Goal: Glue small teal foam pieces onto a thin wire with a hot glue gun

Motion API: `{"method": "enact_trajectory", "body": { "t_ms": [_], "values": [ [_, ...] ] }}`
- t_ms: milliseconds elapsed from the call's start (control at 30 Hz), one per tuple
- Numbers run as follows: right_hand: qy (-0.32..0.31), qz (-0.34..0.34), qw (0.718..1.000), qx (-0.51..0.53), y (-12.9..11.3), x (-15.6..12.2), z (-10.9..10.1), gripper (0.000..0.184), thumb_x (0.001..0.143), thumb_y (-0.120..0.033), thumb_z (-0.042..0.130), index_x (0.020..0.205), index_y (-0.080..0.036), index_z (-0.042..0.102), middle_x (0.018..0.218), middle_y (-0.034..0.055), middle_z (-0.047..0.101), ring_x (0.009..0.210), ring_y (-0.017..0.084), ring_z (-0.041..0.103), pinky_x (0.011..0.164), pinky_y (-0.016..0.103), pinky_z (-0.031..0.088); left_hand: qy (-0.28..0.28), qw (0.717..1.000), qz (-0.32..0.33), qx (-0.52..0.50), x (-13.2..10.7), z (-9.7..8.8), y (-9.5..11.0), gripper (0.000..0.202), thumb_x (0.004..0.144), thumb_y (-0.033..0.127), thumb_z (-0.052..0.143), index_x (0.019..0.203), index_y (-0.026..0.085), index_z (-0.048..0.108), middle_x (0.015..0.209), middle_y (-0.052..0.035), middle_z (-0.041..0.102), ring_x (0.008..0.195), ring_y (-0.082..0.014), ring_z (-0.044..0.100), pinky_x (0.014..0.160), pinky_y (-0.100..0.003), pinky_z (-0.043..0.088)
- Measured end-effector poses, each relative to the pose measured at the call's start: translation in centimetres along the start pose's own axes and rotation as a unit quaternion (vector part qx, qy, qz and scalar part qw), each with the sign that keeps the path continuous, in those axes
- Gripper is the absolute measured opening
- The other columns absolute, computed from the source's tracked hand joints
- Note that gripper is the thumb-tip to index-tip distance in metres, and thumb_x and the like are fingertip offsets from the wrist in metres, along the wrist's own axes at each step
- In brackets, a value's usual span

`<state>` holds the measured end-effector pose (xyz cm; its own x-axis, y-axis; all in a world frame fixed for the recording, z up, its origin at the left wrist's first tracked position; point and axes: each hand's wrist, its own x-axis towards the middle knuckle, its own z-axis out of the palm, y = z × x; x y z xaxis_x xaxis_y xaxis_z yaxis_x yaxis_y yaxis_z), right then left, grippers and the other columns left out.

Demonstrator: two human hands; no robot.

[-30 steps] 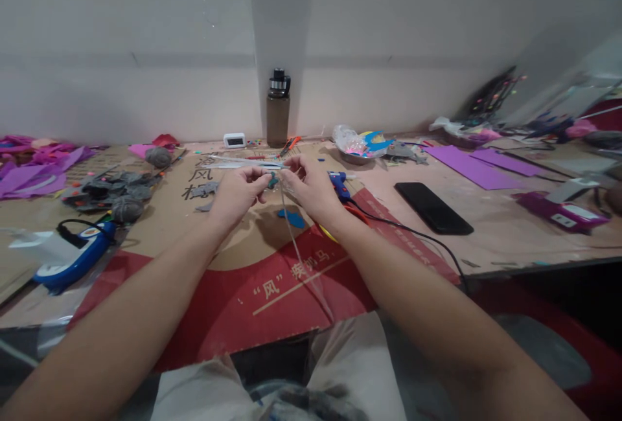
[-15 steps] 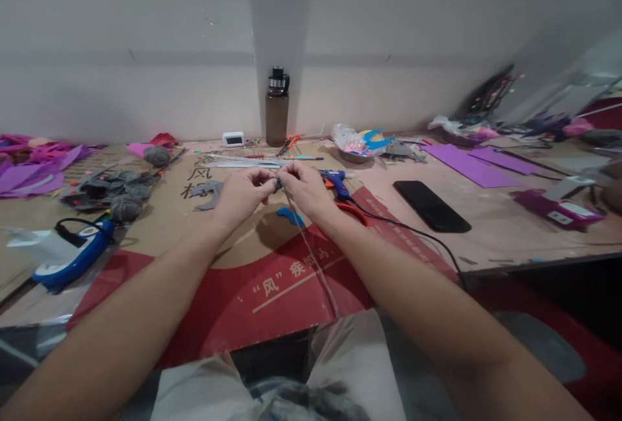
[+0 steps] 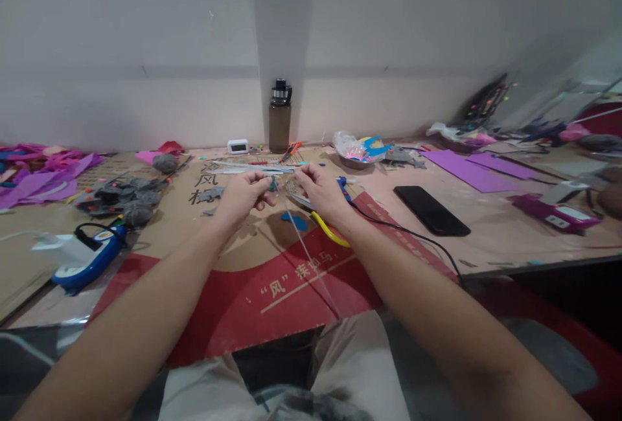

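Over the cardboard sheet, my left hand pinches a small dark teal piece between thumb and fingertips. A thin grey yarn runs from near that piece down across the red print toward my lap. My right hand is a short gap to the right, its fingers pressed together; what they grip is blurred. Under the right hand and wrist lie scissors with a yellow handle, partly covered. Below the hands rests a blue cut-out. Grey scraps lie beside my left wrist.
A blue glue gun is half hidden behind my right hand, its cord trailing right past a black phone. At the back stand a bottle and a small clock. Blue and magenta devices sit at the sides.
My hands have drawn apart, the right one moving rightward. The small piece stays in my left fingers. The yellow handle now shows below my right wrist. The view has tilted up slightly.
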<state>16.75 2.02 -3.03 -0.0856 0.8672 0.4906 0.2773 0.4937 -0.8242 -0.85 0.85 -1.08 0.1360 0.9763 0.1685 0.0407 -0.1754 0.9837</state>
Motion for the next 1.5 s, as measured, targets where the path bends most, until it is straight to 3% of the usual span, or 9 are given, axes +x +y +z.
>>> {"method": "enact_trajectory", "body": {
  "t_ms": [200, 433, 600, 700, 867, 1067, 1200, 1333, 1500],
  "values": [
    [-0.013, 0.041, 0.994, -0.097, -0.2, -3.6, -3.6, 0.010, 0.084, -0.027, 0.042, 0.084, -0.021, 0.051, 0.062, -0.0041, 0.047, 0.057, 0.012, 0.044, 0.056, 0.025, 0.035, 0.023, 0.997, -0.027, -0.074, 0.3, -0.3, -0.2, 0.019, 0.072, 0.029, 0.070, 0.078, 0.013, 0.062, 0.075, -0.0059, 0.068, 0.047, -0.0081, 0.059, 0.036, -0.016, 0.031],
    [-0.003, 0.074, 0.992, -0.101, 0.0, -6.3, -6.0, 0.022, 0.089, -0.037, 0.038, 0.080, -0.021, 0.050, 0.058, -0.0042, 0.046, 0.052, 0.012, 0.045, 0.054, 0.025, 0.036, 0.040, 0.993, -0.039, -0.103, 0.7, -0.5, -0.6, 0.017, 0.069, 0.026, 0.073, 0.075, 0.013, 0.064, 0.064, -0.0011, 0.063, 0.045, -0.0069, 0.057, 0.036, -0.015, 0.029],
    [0.005, 0.051, 0.981, -0.187, -0.1, -5.9, -6.1, 0.033, 0.092, -0.043, 0.033, 0.070, -0.022, 0.047, 0.055, -0.0019, 0.047, 0.053, 0.014, 0.045, 0.055, 0.027, 0.034, 0.050, 0.993, -0.024, -0.100, 0.8, -0.6, -0.6, 0.014, 0.070, 0.024, 0.071, 0.074, 0.013, 0.063, 0.065, -0.0006, 0.062, 0.046, -0.0059, 0.056, 0.037, -0.015, 0.031],
    [0.021, 0.065, 0.977, -0.203, 0.4, -5.1, -6.2, 0.028, 0.089, -0.038, 0.036, 0.070, -0.022, 0.048, 0.057, -0.0005, 0.052, 0.056, 0.015, 0.048, 0.057, 0.027, 0.036, 0.066, 0.992, -0.027, -0.108, 0.8, -0.8, -0.3, 0.012, 0.071, 0.022, 0.070, 0.075, 0.013, 0.063, 0.063, -0.0004, 0.061, 0.045, -0.0052, 0.054, 0.036, -0.014, 0.032],
    [0.035, 0.062, 0.983, -0.168, 1.6, -4.4, -6.3, 0.011, 0.080, -0.027, 0.044, 0.080, -0.021, 0.053, 0.066, -0.0001, 0.058, 0.064, 0.016, 0.053, 0.063, 0.028, 0.040, 0.078, 0.982, -0.062, -0.159, 0.8, -1.0, 0.2, 0.008, 0.073, 0.018, 0.068, 0.072, 0.012, 0.062, 0.060, 0.0005, 0.059, 0.042, -0.0038, 0.051, 0.035, -0.012, 0.032],
    [-0.002, 0.020, 0.990, -0.140, 1.3, -4.2, -5.8, 0.020, 0.072, -0.017, 0.040, 0.077, -0.018, 0.059, 0.081, 0.0036, 0.061, 0.075, 0.016, 0.054, 0.075, 0.031, 0.043, 0.079, 0.979, -0.078, -0.171, 0.7, -0.9, 0.4, 0.010, 0.071, 0.019, 0.070, 0.072, 0.013, 0.062, 0.063, -0.0002, 0.062, 0.042, -0.0030, 0.050, 0.036, -0.012, 0.032],
    [0.009, 0.029, 0.996, -0.081, -0.7, -3.0, -3.8, 0.019, 0.082, -0.030, 0.043, 0.082, -0.018, 0.058, 0.080, 0.0023, 0.059, 0.077, 0.016, 0.053, 0.076, 0.030, 0.042, 0.083, 0.986, -0.027, -0.143, 0.7, -0.9, 0.0, 0.016, 0.064, 0.022, 0.075, 0.070, 0.013, 0.063, 0.056, 0.0031, 0.056, 0.040, -0.0026, 0.044, 0.036, -0.014, 0.024],
    [-0.018, -0.021, 0.998, -0.062, -2.4, -1.5, -1.5, 0.025, 0.088, -0.039, 0.043, 0.088, -0.018, 0.055, 0.084, 0.0026, 0.060, 0.080, 0.015, 0.054, 0.077, 0.029, 0.041, 0.094, 0.988, -0.010, -0.123, 0.8, -0.8, -0.2, 0.017, 0.066, 0.026, 0.074, 0.072, 0.014, 0.063, 0.051, 0.0043, 0.052, 0.041, -0.0039, 0.043, 0.039, -0.016, 0.027],
    [0.030, -0.026, 0.983, -0.180, -0.5, -0.7, -2.3, 0.020, 0.086, -0.032, 0.047, 0.093, -0.017, 0.057, 0.093, 0.0081, 0.062, 0.088, 0.019, 0.056, 0.084, 0.034, 0.042, 0.112, 0.984, -0.013, -0.137, 0.6, -0.6, 0.0, 0.018, 0.065, 0.025, 0.074, 0.072, 0.014, 0.062, 0.054, 0.0047, 0.053, 0.043, -0.0040, 0.046, 0.040, -0.016, 0.031]
  ]
}}
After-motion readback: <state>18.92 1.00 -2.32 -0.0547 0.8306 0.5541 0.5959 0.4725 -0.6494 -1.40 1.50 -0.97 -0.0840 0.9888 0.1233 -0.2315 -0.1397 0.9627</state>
